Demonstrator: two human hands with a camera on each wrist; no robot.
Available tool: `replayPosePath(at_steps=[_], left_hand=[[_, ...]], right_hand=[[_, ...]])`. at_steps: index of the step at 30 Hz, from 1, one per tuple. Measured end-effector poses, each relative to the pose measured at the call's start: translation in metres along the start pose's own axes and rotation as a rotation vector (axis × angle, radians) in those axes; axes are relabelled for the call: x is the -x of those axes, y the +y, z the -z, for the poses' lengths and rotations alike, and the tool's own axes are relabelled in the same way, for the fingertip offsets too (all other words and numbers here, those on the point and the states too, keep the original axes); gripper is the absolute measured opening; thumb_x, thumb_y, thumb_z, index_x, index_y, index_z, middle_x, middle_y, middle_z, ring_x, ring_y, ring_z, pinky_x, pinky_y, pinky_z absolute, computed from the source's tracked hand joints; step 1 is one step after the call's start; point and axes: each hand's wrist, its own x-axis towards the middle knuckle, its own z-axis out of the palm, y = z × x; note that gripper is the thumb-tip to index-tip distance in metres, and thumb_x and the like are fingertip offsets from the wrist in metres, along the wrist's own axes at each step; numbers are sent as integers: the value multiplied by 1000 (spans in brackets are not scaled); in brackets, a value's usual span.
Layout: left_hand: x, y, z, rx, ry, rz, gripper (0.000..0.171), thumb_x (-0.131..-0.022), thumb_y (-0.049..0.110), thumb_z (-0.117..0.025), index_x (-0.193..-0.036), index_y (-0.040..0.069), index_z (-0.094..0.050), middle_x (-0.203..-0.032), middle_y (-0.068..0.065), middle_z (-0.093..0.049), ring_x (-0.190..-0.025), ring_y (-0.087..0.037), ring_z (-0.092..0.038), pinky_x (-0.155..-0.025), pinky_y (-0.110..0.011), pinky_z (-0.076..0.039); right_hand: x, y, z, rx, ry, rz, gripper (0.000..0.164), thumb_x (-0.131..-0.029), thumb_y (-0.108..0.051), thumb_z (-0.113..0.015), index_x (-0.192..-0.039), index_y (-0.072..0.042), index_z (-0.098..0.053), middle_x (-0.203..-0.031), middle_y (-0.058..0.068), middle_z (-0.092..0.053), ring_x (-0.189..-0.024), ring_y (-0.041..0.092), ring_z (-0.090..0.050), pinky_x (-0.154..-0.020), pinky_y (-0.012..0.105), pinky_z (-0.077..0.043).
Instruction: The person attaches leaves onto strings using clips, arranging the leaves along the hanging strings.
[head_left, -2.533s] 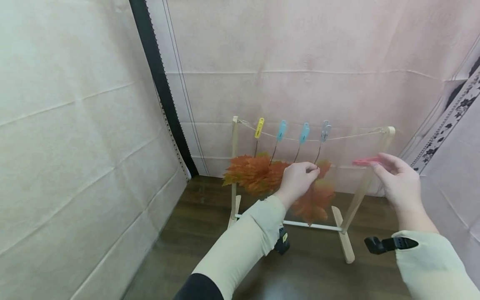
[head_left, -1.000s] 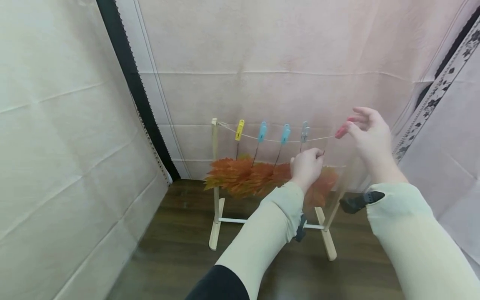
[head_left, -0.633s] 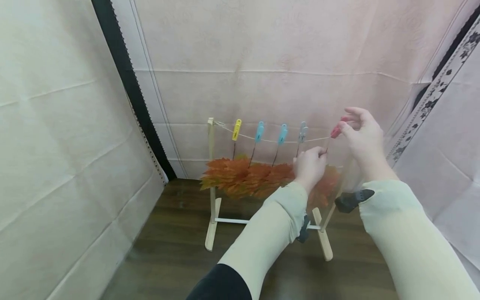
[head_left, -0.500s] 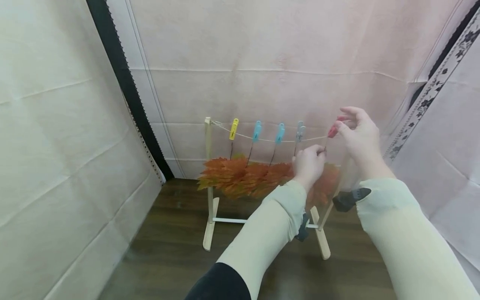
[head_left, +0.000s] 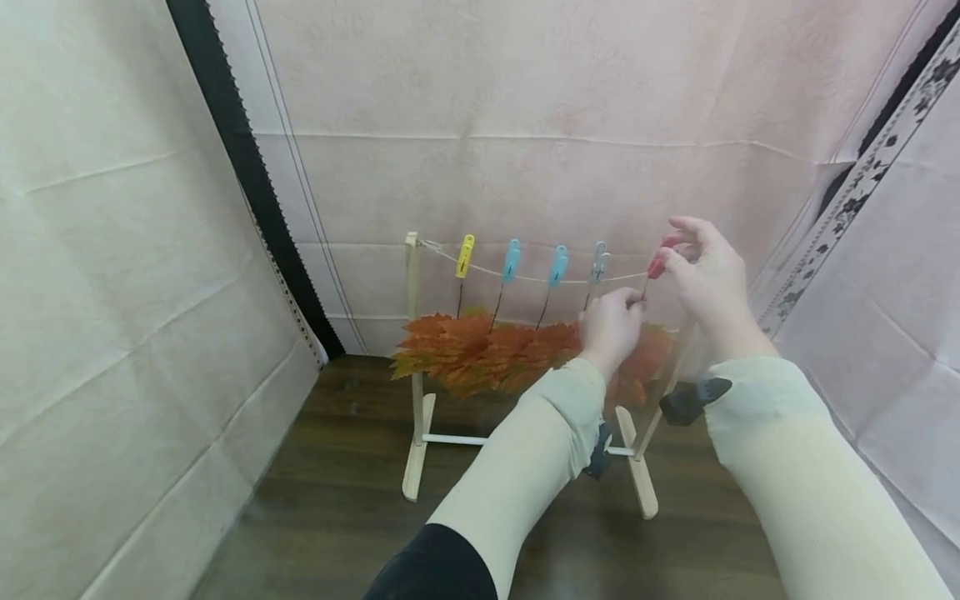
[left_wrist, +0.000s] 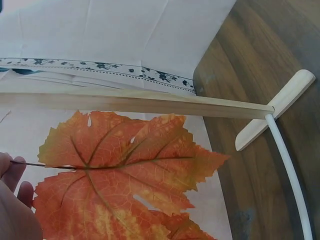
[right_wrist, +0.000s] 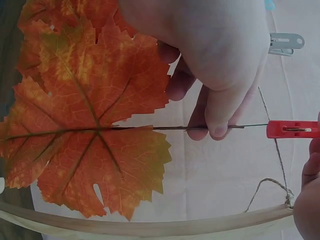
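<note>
In the head view my left hand [head_left: 611, 327] pinches the thin dark stem of an orange artificial maple leaf [right_wrist: 95, 125] between thumb and fingertips. The leaf hangs below the hand, its veins plain in both wrist views. My right hand [head_left: 711, 279] grips a red clothespin [right_wrist: 294, 129] near the right end of the string [head_left: 626, 277]. In the right wrist view the clothespin's nose overlaps the string, and the wire tip of the stem reaches that nose. Further left, a yellow clothespin [head_left: 465, 257], two blue clothespins [head_left: 512, 260] and a grey clothespin [head_left: 599, 263] hold leaf stems.
The string is tied between two posts of a wooden rack [head_left: 415, 333], with flat feet and a white crossbar [head_left: 454, 439] low down. Several clipped orange leaves [head_left: 472, 350] overlap beside my left hand. The rack stands on a dark wood-grain surface [head_left: 337, 517], with pale cloth walls around.
The right hand has brought the red clothespin up and left to the string. The left hand has raised the leaf's stem toward it. Over the last half second both hands barely shift.
</note>
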Motion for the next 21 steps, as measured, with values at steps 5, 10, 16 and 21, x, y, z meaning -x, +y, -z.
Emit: replayPosePath(at_steps=[5,10,16,21], left_hand=[[0,-3,5,-6,-8,-4,22,-95,34,-55,-111,29,-69,-102,17,-67,-102,-6,-59,-92,-33,-37],[1,-5,9,2,-27,-8,23,-95,33,-56,-114,28,-68,-107,15,-67,-104,-6,-59,-90,-27,-41],[10,-12,13,162,-71,21,28,-93,26,-58,-120,23,-64,-114,11,-65,-106,-7,-59,-87,-23,-46],[20,-25,16,285,-55,-14,31,-90,23,-62,-120,18,-64,-110,6,-67,-99,-5,-60,-83,-18,-46]], right_hand=[[1,0,-5,6,-31,-14,59,-96,-32,-51,-149,-27,-25,-131,9,-52,-115,27,-53,-96,46,-38],[2,-2,-6,-38,-68,-41,69,-94,-38,-51,-151,-31,-12,-136,8,-49,-119,26,-50,-102,50,-32],[5,2,-3,-30,-52,-57,73,-92,-44,-54,-151,-31,-13,-141,2,-46,-124,26,-47,-98,48,-37],[12,9,-2,-26,-14,-80,71,-91,-47,-52,-150,-30,-16,-143,2,-43,-125,27,-45,-96,48,-40]])
